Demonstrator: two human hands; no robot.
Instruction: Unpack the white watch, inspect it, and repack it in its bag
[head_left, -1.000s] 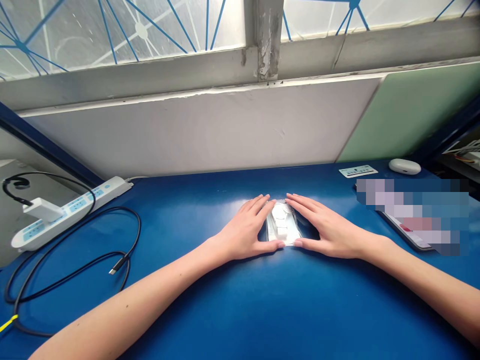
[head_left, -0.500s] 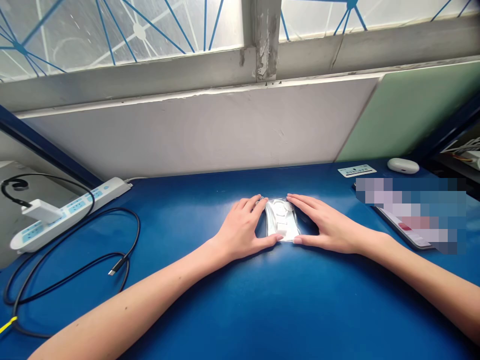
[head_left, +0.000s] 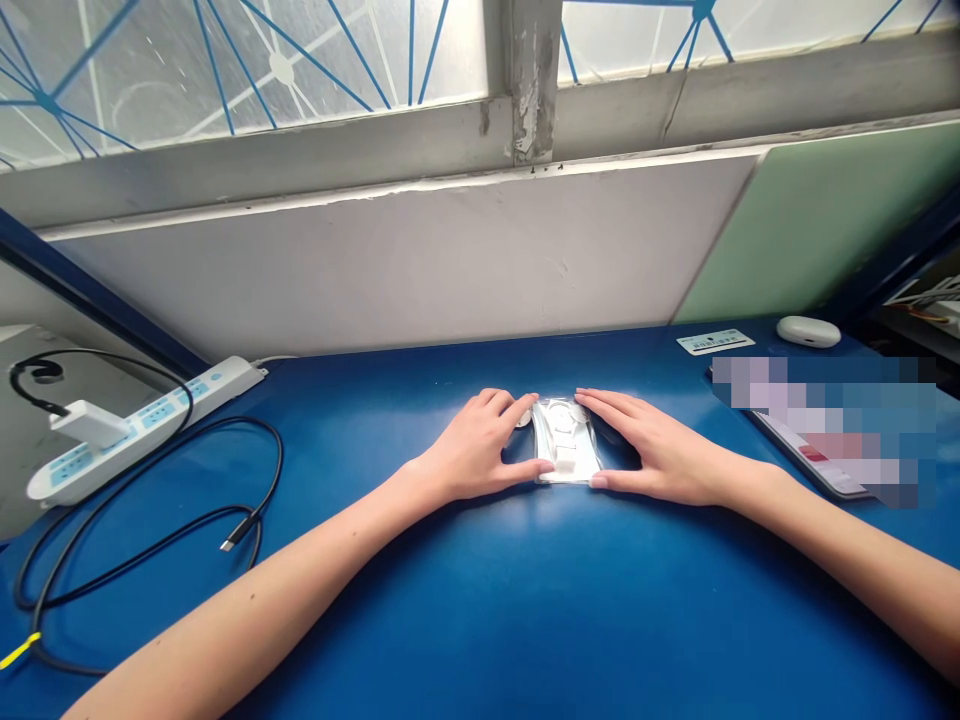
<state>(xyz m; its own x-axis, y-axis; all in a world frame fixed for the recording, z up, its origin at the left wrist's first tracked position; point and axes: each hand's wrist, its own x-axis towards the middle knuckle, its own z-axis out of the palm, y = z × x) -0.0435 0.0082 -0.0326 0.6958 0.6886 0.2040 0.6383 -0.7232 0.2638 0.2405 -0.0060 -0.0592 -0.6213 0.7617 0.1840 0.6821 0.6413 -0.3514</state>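
Observation:
On the blue tabletop lies a small clear plastic packet [head_left: 566, 440] with white contents, which I cannot make out exactly. My left hand [head_left: 480, 450] rests at its left side, the index fingertip near the upper left corner and the thumb on the lower left edge. Beside that index finger, a small round whitish piece [head_left: 523, 418] shows, partly hidden. From the other side my right hand [head_left: 649, 450] reaches in, its straight fingers at the packet's upper right corner and its thumb at the lower right corner. Both hands have thumb and fingers apart, around the packet.
At left, a white power strip [head_left: 214, 385] holds a white charger [head_left: 90, 425], with a looped black cable [head_left: 281, 450] on the table. At right are a phone [head_left: 814, 455], partly blurred out, a white card [head_left: 716, 343] and a white earbud case [head_left: 808, 331].
My left hand has shifted slightly; its thumb has slid left along the packet's lower edge, and the round whitish piece shows more. My right hand stays nearly still.

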